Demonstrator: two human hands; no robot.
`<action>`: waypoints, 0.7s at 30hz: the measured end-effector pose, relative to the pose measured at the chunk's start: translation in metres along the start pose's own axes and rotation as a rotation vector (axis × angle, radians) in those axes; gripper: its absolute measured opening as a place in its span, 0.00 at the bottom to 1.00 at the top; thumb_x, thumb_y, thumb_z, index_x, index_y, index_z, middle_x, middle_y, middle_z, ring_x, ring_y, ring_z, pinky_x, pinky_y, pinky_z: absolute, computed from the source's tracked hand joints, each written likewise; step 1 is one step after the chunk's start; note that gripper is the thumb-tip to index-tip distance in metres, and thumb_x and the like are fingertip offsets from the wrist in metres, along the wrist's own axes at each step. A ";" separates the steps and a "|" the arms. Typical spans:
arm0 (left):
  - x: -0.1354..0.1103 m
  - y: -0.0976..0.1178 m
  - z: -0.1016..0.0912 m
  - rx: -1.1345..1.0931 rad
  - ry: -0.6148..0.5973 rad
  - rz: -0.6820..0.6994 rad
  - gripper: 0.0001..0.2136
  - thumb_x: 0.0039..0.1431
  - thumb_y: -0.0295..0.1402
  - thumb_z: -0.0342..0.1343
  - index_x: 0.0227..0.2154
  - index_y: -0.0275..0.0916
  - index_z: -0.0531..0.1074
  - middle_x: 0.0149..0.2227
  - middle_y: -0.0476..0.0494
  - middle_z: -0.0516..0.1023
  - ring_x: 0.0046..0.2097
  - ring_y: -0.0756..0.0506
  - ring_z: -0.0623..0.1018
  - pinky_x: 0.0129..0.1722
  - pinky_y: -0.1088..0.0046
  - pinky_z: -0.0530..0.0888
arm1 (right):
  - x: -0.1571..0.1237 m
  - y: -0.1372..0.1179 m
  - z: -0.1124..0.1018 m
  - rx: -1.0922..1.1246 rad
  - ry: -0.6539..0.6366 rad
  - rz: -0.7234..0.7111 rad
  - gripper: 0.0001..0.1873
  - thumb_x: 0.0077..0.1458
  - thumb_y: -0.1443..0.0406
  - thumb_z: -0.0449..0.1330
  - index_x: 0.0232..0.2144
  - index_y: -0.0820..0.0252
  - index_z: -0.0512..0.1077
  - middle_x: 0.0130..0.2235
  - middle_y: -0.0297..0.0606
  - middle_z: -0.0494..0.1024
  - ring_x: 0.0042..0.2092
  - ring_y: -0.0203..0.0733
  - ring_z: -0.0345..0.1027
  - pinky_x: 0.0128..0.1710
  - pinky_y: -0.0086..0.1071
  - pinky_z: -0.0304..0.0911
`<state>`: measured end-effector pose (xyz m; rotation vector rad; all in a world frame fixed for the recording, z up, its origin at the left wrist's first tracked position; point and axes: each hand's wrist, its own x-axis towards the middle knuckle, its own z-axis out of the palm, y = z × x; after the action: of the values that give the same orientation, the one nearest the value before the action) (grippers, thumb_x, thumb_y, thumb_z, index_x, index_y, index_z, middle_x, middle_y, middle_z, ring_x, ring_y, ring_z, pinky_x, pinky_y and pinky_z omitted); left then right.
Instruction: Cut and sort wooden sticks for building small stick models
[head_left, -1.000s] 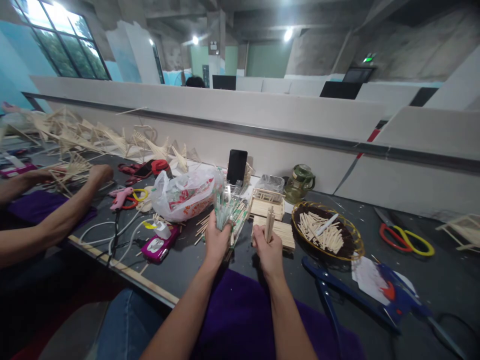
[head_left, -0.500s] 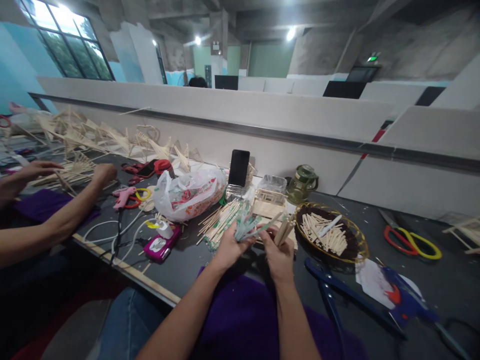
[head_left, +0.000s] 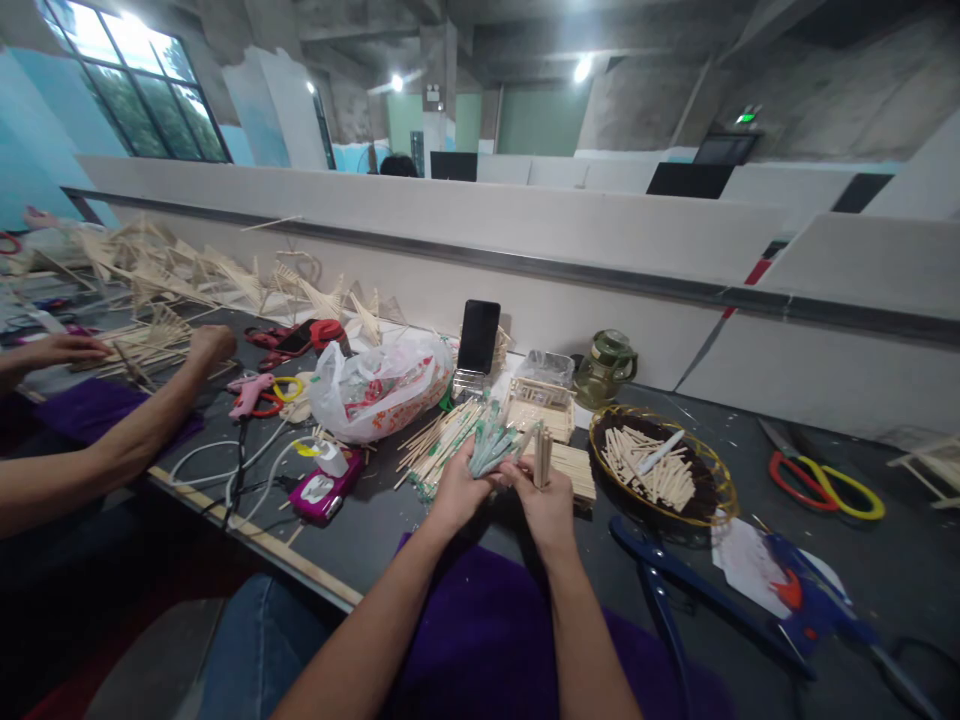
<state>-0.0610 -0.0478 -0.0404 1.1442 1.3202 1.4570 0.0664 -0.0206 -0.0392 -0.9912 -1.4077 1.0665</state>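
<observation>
My left hand (head_left: 457, 490) is closed round a bunch of green-wrapped chopstick packets (head_left: 491, 447), which fan out to the upper right. My right hand (head_left: 546, 500) sits just beside it, closed on a few bare wooden sticks (head_left: 541, 452) that stand upright. The two hands nearly touch above the dark table's front edge. More wrapped chopsticks (head_left: 439, 440) lie spread on the table behind my left hand. A stack of flat wooden sticks (head_left: 574, 468) lies right behind my right hand.
A round basket (head_left: 712, 470) of short sticks stands to the right, a white plastic bag (head_left: 379, 385) and an upright phone (head_left: 478, 335) behind. Blue glue gun (head_left: 806, 600), scissors (head_left: 825, 485), green jar (head_left: 604, 365). A co-worker's arms (head_left: 127, 430) work at stick models on the left.
My left hand dropped from upright and tilted the packet bunch to the right. My right hand came in beside it, its sticks upright again. Wrapped chopsticks now lie spread on the table.
</observation>
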 end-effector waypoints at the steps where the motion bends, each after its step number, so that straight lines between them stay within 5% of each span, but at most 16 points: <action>1: 0.001 -0.001 0.000 -0.007 -0.005 -0.010 0.22 0.43 0.33 0.67 0.44 0.36 0.71 0.40 0.40 0.81 0.40 0.42 0.80 0.41 0.68 0.75 | 0.000 0.000 0.000 0.001 -0.012 0.007 0.11 0.47 0.59 0.66 0.30 0.62 0.79 0.32 0.42 0.82 0.34 0.46 0.76 0.39 0.39 0.69; 11: 0.002 -0.003 -0.002 0.029 0.007 0.000 0.22 0.43 0.31 0.66 0.44 0.35 0.72 0.39 0.42 0.81 0.38 0.43 0.80 0.39 0.71 0.74 | -0.001 0.006 0.003 -0.051 -0.025 0.055 0.12 0.47 0.58 0.65 0.32 0.61 0.78 0.31 0.42 0.82 0.34 0.47 0.75 0.38 0.38 0.68; 21: -0.002 -0.001 -0.003 0.162 0.022 0.112 0.19 0.46 0.30 0.64 0.45 0.39 0.73 0.40 0.44 0.81 0.41 0.42 0.78 0.43 0.68 0.73 | -0.007 -0.008 0.004 -0.190 0.120 -0.117 0.10 0.53 0.58 0.61 0.30 0.58 0.77 0.33 0.39 0.79 0.36 0.44 0.72 0.38 0.33 0.64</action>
<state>-0.0633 -0.0503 -0.0414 1.3287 1.4303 1.4675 0.0628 -0.0299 -0.0337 -1.0768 -1.4684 0.7859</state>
